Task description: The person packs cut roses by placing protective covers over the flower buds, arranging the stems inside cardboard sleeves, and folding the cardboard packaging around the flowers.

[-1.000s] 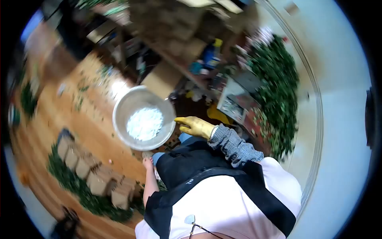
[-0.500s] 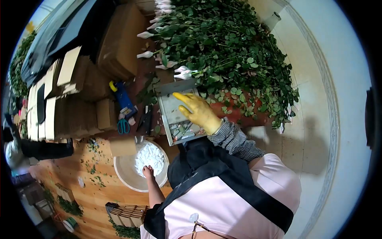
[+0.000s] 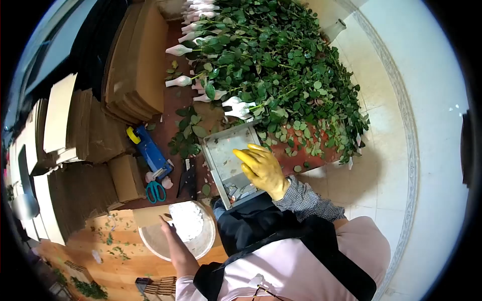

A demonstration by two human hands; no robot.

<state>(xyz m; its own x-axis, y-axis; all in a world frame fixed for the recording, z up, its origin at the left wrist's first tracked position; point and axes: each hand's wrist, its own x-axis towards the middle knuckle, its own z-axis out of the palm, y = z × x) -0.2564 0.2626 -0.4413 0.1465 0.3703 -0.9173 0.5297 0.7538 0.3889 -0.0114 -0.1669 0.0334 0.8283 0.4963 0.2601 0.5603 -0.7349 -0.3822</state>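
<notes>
My right hand (image 3: 263, 170), in a yellow rubber glove, is over a shallow metal tray (image 3: 213, 143). Its fingers stretch out to the left and nothing shows in them. Small scraps lie in the tray's near end. My bare left hand (image 3: 169, 227) is at the left part of a round white tub (image 3: 153, 246), beside a heap of small white pieces (image 3: 187, 220) in it. Its fingers look bent together by a piece of cardboard (image 3: 148, 217) at the rim; what they hold, if anything, is too small to make out.
Roses with white-wrapped buds (image 3: 238, 107) and dense leaves (image 3: 271, 65) cover the table's far side. Teal scissors (image 3: 155, 191), a blue tape dispenser (image 3: 150, 153) and a black-handled tool (image 3: 187, 180) lie left of the tray. Cardboard stacks (image 3: 75, 195) stand further left.
My left hand has come up from the white pieces toward the cardboard at the tub's rim. The gloved right hand stays over the tray. The view has shifted.
</notes>
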